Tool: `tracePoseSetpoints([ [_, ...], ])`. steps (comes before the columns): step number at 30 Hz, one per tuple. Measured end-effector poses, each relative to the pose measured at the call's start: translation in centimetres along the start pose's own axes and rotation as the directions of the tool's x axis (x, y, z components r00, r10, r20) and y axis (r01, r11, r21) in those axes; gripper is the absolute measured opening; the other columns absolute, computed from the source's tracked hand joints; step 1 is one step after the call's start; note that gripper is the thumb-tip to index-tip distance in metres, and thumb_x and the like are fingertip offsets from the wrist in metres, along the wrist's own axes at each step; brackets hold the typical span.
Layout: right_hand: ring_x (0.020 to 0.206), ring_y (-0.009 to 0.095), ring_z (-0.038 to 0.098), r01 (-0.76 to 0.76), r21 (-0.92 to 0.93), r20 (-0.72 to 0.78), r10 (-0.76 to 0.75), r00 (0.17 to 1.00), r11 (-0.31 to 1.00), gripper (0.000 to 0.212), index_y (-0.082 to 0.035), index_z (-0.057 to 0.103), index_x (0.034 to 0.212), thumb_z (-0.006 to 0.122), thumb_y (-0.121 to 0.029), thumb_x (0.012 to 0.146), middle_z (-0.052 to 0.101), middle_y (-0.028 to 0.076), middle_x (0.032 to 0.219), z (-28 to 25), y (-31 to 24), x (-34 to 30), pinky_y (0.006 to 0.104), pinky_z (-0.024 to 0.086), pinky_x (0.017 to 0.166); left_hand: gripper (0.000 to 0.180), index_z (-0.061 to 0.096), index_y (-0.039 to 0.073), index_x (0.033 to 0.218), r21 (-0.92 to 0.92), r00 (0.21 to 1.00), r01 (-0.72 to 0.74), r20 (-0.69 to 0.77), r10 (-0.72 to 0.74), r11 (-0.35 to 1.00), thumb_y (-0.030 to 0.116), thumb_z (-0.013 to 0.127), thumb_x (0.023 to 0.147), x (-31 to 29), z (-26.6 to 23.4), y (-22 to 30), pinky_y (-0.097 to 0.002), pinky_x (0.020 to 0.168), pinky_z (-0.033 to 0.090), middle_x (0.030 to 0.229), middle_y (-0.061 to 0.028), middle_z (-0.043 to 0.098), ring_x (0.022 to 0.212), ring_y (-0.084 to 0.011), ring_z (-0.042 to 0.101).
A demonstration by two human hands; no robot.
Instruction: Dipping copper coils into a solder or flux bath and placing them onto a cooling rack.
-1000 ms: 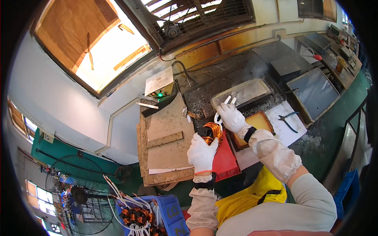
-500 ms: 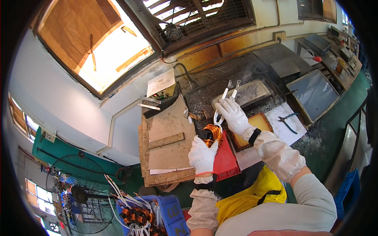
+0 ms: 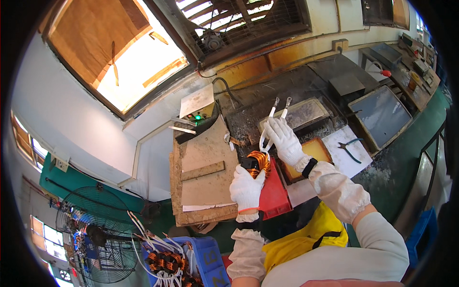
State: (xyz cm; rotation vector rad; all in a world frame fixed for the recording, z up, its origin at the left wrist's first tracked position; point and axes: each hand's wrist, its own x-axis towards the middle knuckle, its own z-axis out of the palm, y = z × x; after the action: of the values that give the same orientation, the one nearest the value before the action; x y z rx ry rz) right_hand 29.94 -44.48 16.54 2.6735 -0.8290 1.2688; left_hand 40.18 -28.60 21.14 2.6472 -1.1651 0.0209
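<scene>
My left hand, in a white knit glove, is closed round a coil of copper-coloured wire on a black core. Two white-sleeved leads rise from the coil. Closed on these leads is my right hand, gloved the same way. Bare metal terminals at the lead ends point away from me, beside the left end of a rectangular pan with a dull grey surface. Whether they touch anything there, I cannot tell. Below my right hand sits a wooden-edged tray of amber material.
Blue-handled pliers lie on white paper at the right. A red tray is under the coil. Cardboard and a control box stand left. A blue crate of coils is lower left, near a fan.
A green light on the control box now shows bright. The terminals have shifted very slightly left; both hands keep nearly the same place and grip.
</scene>
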Motion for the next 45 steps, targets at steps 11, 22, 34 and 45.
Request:
tracePoseSetpoints([
  [11,0.119,0.035,0.047,-0.021,0.114,0.036,0.017,0.999,0.993,0.056,-0.003,0.046,0.127,0.055,0.001,0.072,0.05,0.018,0.127,-1.3,-1.2,-0.4,0.0437,0.038,0.101,0.069,0.046,0.004,0.106,-0.002,1.0,0.012,0.019,-0.012,1.0,0.059,0.067,0.07,-0.1,-0.3,0.0,-0.0436,0.069,0.053,0.095,-0.0175,0.064,0.082,-0.0342,0.066],
  [22,0.129,0.045,0.033,-0.493,0.473,0.215,0.448,0.868,0.73,0.068,0.004,0.026,0.14,0.056,-0.003,0.08,0.029,0.029,0.141,-1.1,-10.8,-7.2,0.0434,0.031,0.108,0.073,0.042,0.006,0.122,-0.168,0.994,-0.096,0.039,0.104,0.981,0.056,0.065,0.074,-0.1,-1.4,-0.8,-0.0466,0.069,0.052,0.094,-0.0212,0.064,0.079,-0.0376,0.066],
  [34,0.134,0.044,0.027,-0.471,0.535,0.181,0.449,0.875,0.701,0.067,0.005,0.022,0.142,0.05,0.0,0.081,0.026,0.029,0.144,0.3,-11.4,-8.7,0.0422,0.024,0.111,0.088,0.042,0.01,0.135,-0.623,0.834,-0.039,0.41,0.368,0.781,0.049,0.075,0.064,4.7,-1.5,-2.8,-0.0329,0.087,0.049,0.112,-0.0191,0.062,0.101,-0.0265,0.062],
  [45,0.133,0.041,0.03,-0.547,0.57,0.281,0.48,0.831,0.614,0.061,0.004,0.021,0.142,0.048,-0.009,0.089,0.029,0.028,0.143,0.7,-10.9,-8.9,0.0422,0.024,0.111,0.071,0.046,0.013,0.134,-0.712,0.918,-0.075,0.225,0.328,0.698,0.031,0.072,0.071,3.5,-0.9,-3.6,-0.0305,0.088,0.047,0.114,-0.0121,0.063,0.102,-0.0209,0.062],
])
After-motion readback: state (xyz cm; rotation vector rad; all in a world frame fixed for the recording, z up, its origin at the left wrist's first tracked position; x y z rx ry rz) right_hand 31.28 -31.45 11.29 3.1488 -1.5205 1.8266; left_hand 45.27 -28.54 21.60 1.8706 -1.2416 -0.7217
